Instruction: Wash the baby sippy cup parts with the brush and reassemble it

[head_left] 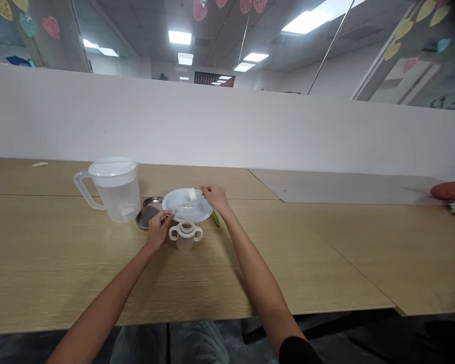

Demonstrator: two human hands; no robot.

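Head view shows, as I judge it, a small-parts step in hand: a straw and a white piece are being handled together above a plate. The next move calls for light fingertips and steady wrists, so that the thin part does not bend.

Leftmost, a lidded jug stands with its handle turned left. Just beside it lie metal dishes, next to the left hand. That hand is pinched, thumb and fingertips together around what looks like one end of the straw; the contact is too small to be certain. The straw slants over the plate toward the other hand. Before the plate, a two-handled cup stands upright, its mouth facing up, touched by neither hand. Above the plate's far part is the white piece, its right end gripped in the fingertips of the right hand. A green thing lies by the plate's right edge.
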